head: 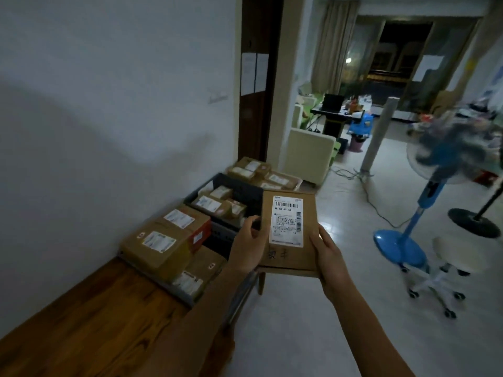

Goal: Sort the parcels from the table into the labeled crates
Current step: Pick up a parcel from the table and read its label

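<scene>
Parcel [290,232], label up so you can read it, is gripped at its sides by your left hand [249,244] and right hand [328,257], just at 3 o'clock of the dark crate [234,186], probably its destination

I see my left hand [249,244] and right hand [328,257] gripping a flat brown cardboard parcel [289,232] by its side edges, white label up, beside the dark plastic crate [236,190] of boxes.

Hands: two, left hand [246,247], right hand [328,253]. Held parcel [288,232]: one. Crates: three, near crate [163,284], dark crate [239,186], far crate [298,182]. Pedestal fan [446,170]: one. Stool [451,257]: one.
</scene>
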